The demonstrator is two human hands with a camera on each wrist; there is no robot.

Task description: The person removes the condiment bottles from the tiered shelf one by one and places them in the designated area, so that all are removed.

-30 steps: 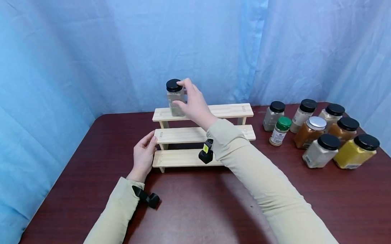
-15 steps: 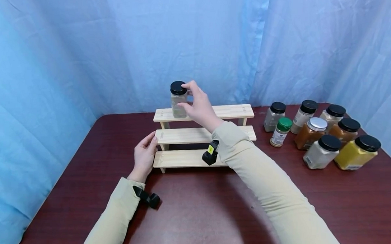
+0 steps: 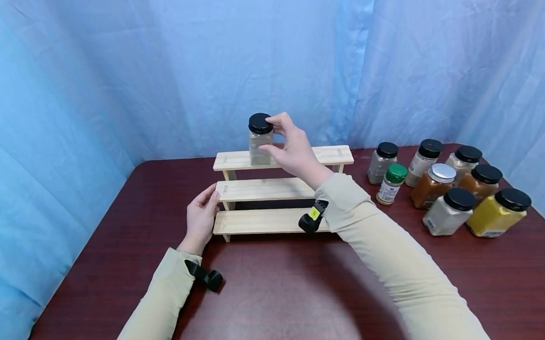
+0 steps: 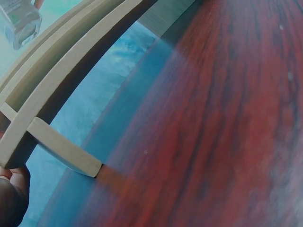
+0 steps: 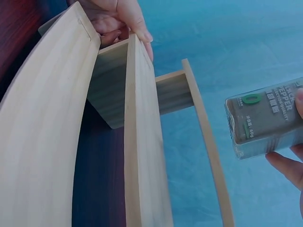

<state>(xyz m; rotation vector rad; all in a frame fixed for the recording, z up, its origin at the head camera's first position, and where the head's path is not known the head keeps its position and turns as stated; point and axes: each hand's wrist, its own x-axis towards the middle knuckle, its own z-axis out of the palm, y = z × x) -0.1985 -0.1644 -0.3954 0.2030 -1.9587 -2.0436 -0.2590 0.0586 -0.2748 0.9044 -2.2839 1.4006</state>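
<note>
A three-step wooden spice rack [image 3: 263, 189] stands on the dark red table. My left hand [image 3: 200, 220] grips the left end of its middle step, thumb on top. Over the left part of the top step, my right hand [image 3: 296, 148] holds a clear pepper jar [image 3: 260, 148] upright by its right side, fingers near the black lid. In the right wrist view, a gap shows between the base of the pepper jar [image 5: 262, 120] and the top step [image 5: 208, 137]. The left wrist view catches the jar's bottom [image 4: 23, 28] beyond the steps and part of my left hand [image 4: 14, 196].
Several seasoning jars are grouped at the right of the table, among them a green-capped bottle [image 3: 391, 184], a silver-lidded brown jar [image 3: 431, 186] and a yellow jar [image 3: 496, 214]. Blue curtains [image 3: 258, 54] hang behind the table and along its sides.
My right hand has shifted to the right along the top step, carrying the pepper jar with it. My left hand keeps its hold on the rack.
</note>
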